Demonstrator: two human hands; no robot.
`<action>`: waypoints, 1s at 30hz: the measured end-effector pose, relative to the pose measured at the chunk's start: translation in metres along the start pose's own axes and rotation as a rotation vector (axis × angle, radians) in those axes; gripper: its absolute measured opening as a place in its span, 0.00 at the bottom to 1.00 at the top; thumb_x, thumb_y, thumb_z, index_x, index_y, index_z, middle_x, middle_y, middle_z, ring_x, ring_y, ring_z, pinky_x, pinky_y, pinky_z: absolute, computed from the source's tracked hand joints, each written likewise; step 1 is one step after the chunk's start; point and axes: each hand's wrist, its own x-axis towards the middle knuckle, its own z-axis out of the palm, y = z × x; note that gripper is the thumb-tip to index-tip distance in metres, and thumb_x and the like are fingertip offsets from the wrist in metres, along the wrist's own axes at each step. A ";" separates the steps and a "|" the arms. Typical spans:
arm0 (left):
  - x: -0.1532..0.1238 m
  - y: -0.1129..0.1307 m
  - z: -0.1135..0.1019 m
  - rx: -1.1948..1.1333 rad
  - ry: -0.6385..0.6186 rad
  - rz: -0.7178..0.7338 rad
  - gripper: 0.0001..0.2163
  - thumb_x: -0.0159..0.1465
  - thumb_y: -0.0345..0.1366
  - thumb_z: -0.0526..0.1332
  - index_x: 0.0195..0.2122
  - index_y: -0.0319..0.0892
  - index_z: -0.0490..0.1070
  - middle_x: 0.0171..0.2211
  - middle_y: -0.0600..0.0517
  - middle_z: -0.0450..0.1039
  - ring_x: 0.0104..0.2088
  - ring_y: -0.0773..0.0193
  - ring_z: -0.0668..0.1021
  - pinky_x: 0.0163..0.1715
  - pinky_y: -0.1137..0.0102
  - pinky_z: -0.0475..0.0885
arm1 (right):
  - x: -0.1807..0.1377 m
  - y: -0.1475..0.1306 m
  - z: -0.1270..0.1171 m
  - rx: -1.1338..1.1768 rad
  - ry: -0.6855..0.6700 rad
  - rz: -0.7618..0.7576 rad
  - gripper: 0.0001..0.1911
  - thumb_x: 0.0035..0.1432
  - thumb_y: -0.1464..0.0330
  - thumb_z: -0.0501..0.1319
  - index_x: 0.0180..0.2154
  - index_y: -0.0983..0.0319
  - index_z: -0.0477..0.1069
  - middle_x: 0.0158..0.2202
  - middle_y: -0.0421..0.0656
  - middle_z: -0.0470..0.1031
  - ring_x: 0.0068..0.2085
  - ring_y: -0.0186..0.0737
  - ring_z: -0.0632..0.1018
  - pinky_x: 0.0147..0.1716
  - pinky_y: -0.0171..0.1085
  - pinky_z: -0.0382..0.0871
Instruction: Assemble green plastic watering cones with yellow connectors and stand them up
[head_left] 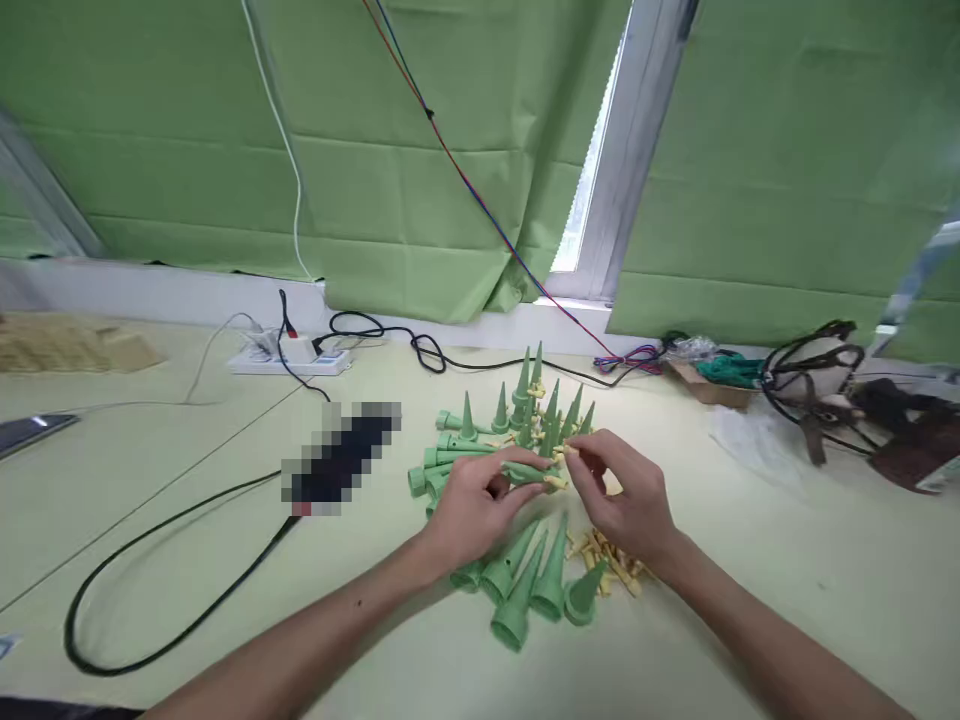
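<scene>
My left hand (472, 508) is closed around a green plastic cone-shaped spike (523, 473), lying nearly level. A small yellow plastic piece (556, 482) shows at the right end of this spike. Close by, my right hand (631, 492) has thumb and forefinger pinched at a small yellow fitting (564, 450), partly hidden by the fingertips. Behind both hands, several green spikes (468, 418) stand upright or lie on their sides. Nearer me lie more loose green cones (513, 612). Under my right hand is a pile of yellow pieces (611, 566).
A pixelated dark object (341, 460) with a looping black cable lies left on the pale table (247, 620). Behind it is a white power strip (289, 362). Tangled cables (814, 370) and a cardboard box (709, 385) sit at the right back. Green curtains (412, 180) hang behind.
</scene>
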 end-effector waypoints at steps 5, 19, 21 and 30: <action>-0.002 0.003 -0.002 -0.021 0.009 -0.010 0.09 0.62 0.38 0.65 0.42 0.43 0.79 0.13 0.63 0.50 0.16 0.72 0.52 0.18 0.74 0.47 | 0.001 -0.002 0.000 0.001 0.003 -0.008 0.06 0.63 0.78 0.59 0.39 0.63 0.71 0.27 0.41 0.70 0.25 0.33 0.67 0.25 0.34 0.62; 0.000 -0.003 -0.001 -0.049 0.083 0.030 0.09 0.63 0.39 0.65 0.42 0.42 0.78 0.14 0.60 0.62 0.15 0.71 0.61 0.17 0.75 0.57 | 0.000 -0.003 -0.001 0.030 0.026 -0.020 0.07 0.61 0.79 0.58 0.38 0.62 0.70 0.26 0.40 0.69 0.24 0.34 0.68 0.24 0.34 0.63; 0.000 -0.003 -0.001 -0.101 0.090 0.033 0.08 0.63 0.38 0.65 0.42 0.42 0.77 0.15 0.59 0.65 0.15 0.71 0.66 0.17 0.75 0.62 | 0.000 -0.004 -0.001 0.040 0.026 -0.026 0.08 0.61 0.79 0.58 0.37 0.62 0.70 0.25 0.40 0.67 0.24 0.34 0.67 0.24 0.34 0.62; 0.001 -0.001 0.000 -0.263 0.084 0.033 0.08 0.63 0.36 0.65 0.42 0.40 0.76 0.40 0.47 0.78 0.26 0.66 0.80 0.17 0.76 0.73 | -0.002 -0.002 0.000 0.059 -0.023 -0.033 0.08 0.61 0.80 0.57 0.36 0.62 0.69 0.24 0.38 0.64 0.23 0.33 0.65 0.23 0.34 0.60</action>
